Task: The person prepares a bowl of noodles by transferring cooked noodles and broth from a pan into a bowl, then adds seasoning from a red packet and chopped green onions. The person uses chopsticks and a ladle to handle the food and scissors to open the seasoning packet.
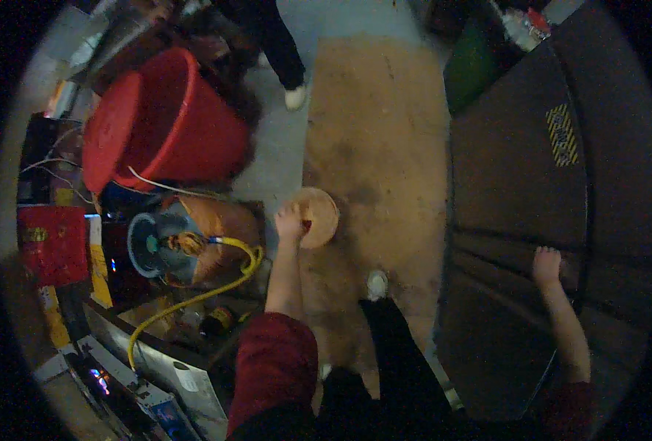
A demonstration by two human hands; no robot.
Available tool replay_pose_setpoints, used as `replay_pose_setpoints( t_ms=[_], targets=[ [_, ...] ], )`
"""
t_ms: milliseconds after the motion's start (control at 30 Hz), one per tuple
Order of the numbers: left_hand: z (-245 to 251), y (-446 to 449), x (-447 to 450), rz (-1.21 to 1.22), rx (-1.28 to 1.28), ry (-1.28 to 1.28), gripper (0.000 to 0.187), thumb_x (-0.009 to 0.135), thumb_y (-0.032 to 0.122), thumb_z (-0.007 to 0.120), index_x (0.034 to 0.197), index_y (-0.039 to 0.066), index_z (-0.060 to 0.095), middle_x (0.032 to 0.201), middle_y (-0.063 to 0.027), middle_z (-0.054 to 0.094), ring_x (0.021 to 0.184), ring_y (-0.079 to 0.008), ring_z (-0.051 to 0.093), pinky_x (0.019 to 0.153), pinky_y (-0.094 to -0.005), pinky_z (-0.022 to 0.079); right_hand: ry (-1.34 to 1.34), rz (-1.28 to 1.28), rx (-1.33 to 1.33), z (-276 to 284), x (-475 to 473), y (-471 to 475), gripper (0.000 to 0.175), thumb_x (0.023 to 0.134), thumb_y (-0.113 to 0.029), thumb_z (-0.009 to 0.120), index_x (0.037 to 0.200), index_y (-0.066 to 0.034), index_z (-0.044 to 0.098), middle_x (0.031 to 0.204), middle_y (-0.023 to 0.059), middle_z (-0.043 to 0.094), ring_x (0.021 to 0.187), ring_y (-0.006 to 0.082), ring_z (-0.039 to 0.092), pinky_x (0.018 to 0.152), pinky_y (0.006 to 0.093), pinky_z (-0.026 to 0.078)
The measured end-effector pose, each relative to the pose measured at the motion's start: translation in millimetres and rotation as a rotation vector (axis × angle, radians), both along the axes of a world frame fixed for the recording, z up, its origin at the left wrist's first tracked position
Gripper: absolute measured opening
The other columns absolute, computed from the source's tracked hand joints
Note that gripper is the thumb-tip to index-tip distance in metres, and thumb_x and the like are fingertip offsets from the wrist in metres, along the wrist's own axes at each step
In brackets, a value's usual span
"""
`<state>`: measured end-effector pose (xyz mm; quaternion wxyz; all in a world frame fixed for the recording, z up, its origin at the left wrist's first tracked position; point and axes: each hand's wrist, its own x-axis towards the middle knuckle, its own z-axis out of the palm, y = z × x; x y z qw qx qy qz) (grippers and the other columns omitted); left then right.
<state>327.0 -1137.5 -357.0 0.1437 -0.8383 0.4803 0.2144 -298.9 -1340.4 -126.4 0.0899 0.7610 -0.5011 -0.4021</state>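
My left hand (289, 221) grips the near rim of a round, pale orange container (322, 218), which is seen from above over the floor; its contents cannot be made out. Over at the right, my right hand (547, 265) has its fingers curled at the top of a dark cabinet-like surface (513, 182) that bears a black-and-yellow warning sticker (562, 135). Whether it touches that surface or holds anything there cannot be told. A gas cylinder (166, 242) with a yellow hose (193, 300) stands left of my left hand.
A large red plastic tub (204, 132) with a red lid (114, 129) stands at the upper left. Another person's leg and pale shoe (295, 98) are beyond it. A brown mat (378, 121) runs along the floor between the cylinder side and the dark cabinet. A red box (53, 245) lies far left.
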Motion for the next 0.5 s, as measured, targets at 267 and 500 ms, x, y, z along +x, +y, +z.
replay_pose_setpoints(
  t_ms=[267,500],
  targets=[
    [43,26,-52,0.215,-0.235,0.353,0.047,0.074,0.018,0.067,0.117,0.009,0.05,0.101,-0.016,0.062,0.086,-0.0353,0.061,0.072,-0.0402,0.049,-0.473,0.128,-0.159,-4,143,79,0.008,0.072,-0.011,0.053,0.072,-0.0075,0.06,0.077,0.01,0.057,0.074,0.0265,0.054,0.065,0.0392,0.043],
    [236,-76,-82,0.432,-0.778,1.047,0.013,0.085,0.006,0.06,0.097,0.001,0.059,0.088,-0.0053,0.063,0.081,-0.0141,0.059,0.075,-0.0269,0.047,-0.94,-0.26,0.76,24,272,183,0.024,0.086,-0.015,0.048,0.105,-0.007,0.059,0.087,0.0169,0.061,0.079,0.0312,0.06,0.073,0.0416,0.048]
  ],
)
